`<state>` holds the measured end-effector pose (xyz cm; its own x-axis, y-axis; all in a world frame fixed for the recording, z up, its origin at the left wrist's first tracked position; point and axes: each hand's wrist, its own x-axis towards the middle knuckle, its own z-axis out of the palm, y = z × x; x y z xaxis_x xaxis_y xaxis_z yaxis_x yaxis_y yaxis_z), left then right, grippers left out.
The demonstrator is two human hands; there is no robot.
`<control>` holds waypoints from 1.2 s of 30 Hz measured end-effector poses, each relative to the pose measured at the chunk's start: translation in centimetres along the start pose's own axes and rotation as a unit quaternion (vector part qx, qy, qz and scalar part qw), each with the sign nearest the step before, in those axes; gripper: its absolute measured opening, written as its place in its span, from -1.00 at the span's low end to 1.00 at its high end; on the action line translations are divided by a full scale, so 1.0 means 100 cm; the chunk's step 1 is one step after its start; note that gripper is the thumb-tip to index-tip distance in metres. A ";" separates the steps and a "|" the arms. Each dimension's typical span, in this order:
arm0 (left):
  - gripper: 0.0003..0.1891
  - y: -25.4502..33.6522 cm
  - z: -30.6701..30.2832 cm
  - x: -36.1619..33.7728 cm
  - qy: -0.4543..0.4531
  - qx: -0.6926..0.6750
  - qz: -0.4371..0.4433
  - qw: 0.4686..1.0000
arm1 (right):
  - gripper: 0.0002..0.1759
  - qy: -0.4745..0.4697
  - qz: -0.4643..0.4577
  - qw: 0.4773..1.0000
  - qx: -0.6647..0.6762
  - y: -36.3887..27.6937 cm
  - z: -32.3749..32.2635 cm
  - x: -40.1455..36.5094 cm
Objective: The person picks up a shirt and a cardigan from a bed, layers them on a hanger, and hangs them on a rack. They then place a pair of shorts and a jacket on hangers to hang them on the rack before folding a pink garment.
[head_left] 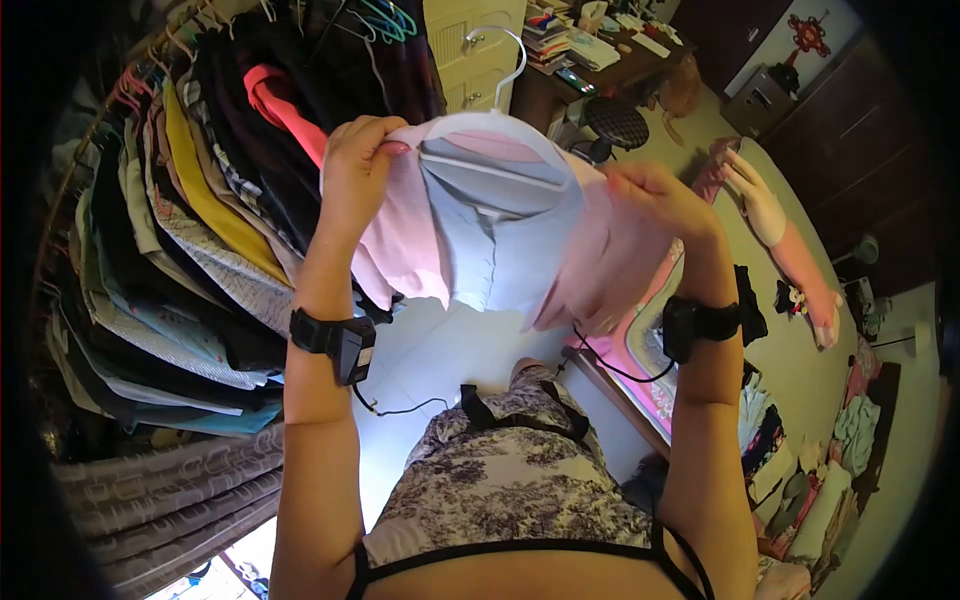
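Hung clothes (195, 240) left of fingers; left hand (362, 172), right hand (672, 200) each pinching shoulder of pink-blue shirt (515, 245), between them on white hanger (495, 169); likely straightening step; next calls for level hold.

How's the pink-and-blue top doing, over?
Left hand and right hand gripping the shoulders. Pink-and-blue top on white hanger. Hanging clothes close on left; nothing seen blocking.

Bks (546, 42) on desk (627, 62), blk stool (615, 121) nr; red decor (808, 35) on wall (772, 52).
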<state>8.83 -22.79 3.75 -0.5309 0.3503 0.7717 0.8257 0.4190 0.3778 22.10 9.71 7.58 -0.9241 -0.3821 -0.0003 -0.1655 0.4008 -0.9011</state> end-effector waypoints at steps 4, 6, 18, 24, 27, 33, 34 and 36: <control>-0.79 -0.013 0.017 0.008 -0.022 -0.033 0.036 0.999 | -0.58 -0.092 0.046 0.995 0.016 -0.003 0.010 -0.004; -0.79 -0.019 0.025 0.012 -0.013 -0.029 0.019 0.999 | -0.63 -0.015 0.034 0.997 0.070 -0.003 0.017 -0.002; -0.51 -0.084 0.079 0.043 0.138 -0.030 -0.134 0.981 | -0.53 0.062 -0.019 0.998 -0.015 -0.031 -0.012 0.062; -0.36 -0.131 0.093 0.048 0.218 -0.193 -0.294 0.910 | -0.54 0.044 -0.096 0.994 -0.041 -0.037 -0.037 0.132; -0.27 -0.147 0.094 0.061 0.231 -0.288 -0.300 0.880 | -0.53 0.047 -0.110 0.991 -0.052 -0.041 -0.030 0.168; -0.10 -0.190 0.081 0.099 0.284 -0.389 -0.228 0.846 | -0.59 0.101 -0.190 0.975 -0.061 -0.045 -0.001 0.246; -0.09 -0.198 0.075 0.103 0.289 -0.410 -0.214 0.838 | -0.60 0.106 -0.187 0.975 -0.057 -0.049 0.004 0.257; -0.09 -0.208 0.055 0.098 0.335 -0.388 -0.228 0.828 | -0.63 0.130 -0.209 0.967 -0.059 -0.049 0.017 0.285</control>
<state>-14.60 -23.51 0.59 -0.8107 -0.3474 0.4713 0.5808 -0.3761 0.7219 -2.86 -4.61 11.29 -0.8207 -0.3143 0.4771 -0.5677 0.3538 -0.7433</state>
